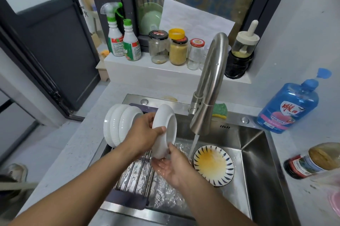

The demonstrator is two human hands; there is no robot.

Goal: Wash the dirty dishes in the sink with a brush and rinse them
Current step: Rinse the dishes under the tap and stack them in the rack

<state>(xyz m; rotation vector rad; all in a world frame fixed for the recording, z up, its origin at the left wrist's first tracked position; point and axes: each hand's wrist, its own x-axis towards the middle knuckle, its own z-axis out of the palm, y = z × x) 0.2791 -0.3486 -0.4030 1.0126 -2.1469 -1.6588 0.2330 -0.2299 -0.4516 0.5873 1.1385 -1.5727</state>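
White bowl (163,124) stands on edge between both hands: the left grip (145,130) clasps its back with the thumb over the rim, while the right grip (171,165) lies flat-palmed beneath it, thumb against the lower edge. Its hollow faces right, toward the running water (193,144). It looks glossy, with no residue showing. Three more bowls (117,124) stand on edge just left of it on the rack (136,172), nearer the left grip, so racking probably means a short move left. A yellow-stained plate (213,165) waits in the sink (257,152).
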